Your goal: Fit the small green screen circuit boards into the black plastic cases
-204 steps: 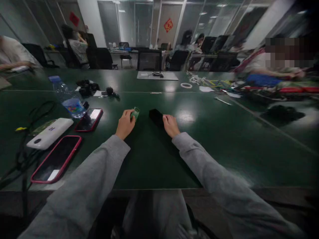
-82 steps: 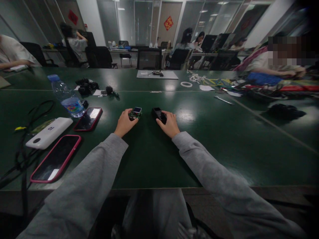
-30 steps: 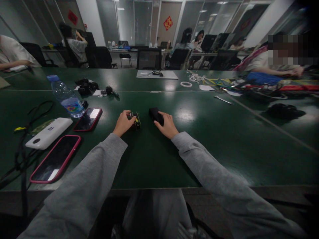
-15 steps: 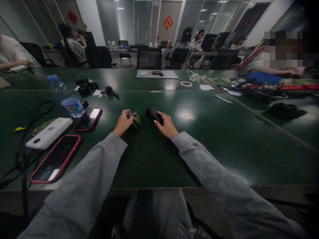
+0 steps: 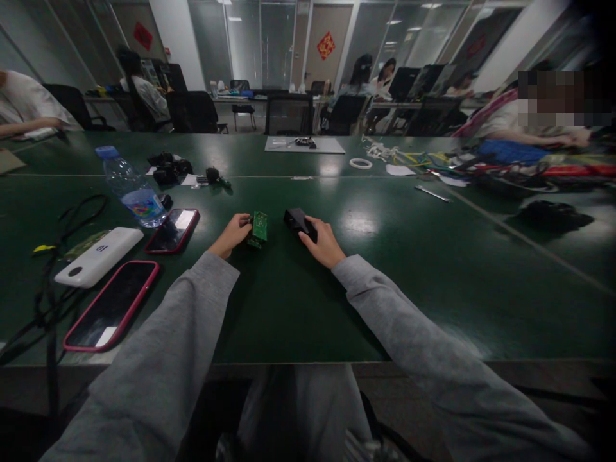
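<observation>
My left hand (image 5: 235, 235) has its fingers closed on the left side of a green circuit board (image 5: 258, 227), whose flat face with small solder points is turned up toward me. Part of the board's components is hidden behind it and my fingers. To the right, my right hand (image 5: 323, 241) grips a black plastic casing (image 5: 295, 219), box-like, with a dark opening at its left end. A short stretch of green table (image 5: 275, 282) lies between the two hands; board and casing are apart.
On my left are a water bottle (image 5: 139, 202), two red-cased phones (image 5: 113, 308) and a white power bank (image 5: 100, 256). Black parts (image 5: 169, 169) lie beyond. At right are a wrench-like metal tool (image 5: 433, 194), a tape roll (image 5: 360, 163), cables (image 5: 553, 170) and a person's arm (image 5: 539, 136).
My left hand has turned the circuit board, so its flat green face shows instead of the component side, and has shifted slightly left. The right hand still holds the casing in about the same place.
</observation>
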Demonstrator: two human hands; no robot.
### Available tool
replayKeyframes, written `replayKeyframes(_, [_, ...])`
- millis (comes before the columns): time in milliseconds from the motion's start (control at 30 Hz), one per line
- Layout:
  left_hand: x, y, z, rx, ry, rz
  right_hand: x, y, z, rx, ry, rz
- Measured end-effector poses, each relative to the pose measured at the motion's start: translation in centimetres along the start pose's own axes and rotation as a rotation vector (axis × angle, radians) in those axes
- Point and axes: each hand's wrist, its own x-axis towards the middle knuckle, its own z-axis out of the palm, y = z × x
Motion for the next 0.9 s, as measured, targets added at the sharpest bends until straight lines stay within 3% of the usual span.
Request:
replayKeyframes(167, [-0.5,0.8,-0.5,-0.056,-0.066,-0.024,0.1,0.1,-0.1,-0.006,-0.008,0.012])
replayKeyframes(400, [-1.2,1.6,-1.7,0.079,-0.088,-0.042,0.2,0.4,-0.1,-0.048,0.023,0.039])
replayKeyframes(567, [-0.9,1.5,-2.4,0.012,-0.142,-0.078,0.1,0.5,0.0,-0.050,0.036,0.052])
replayKeyframes(900, [-1.8,2.2,-2.0,0.140,-0.060,-0.062,0.3,0.4,-0.3,-0.013,0.019,0.072])
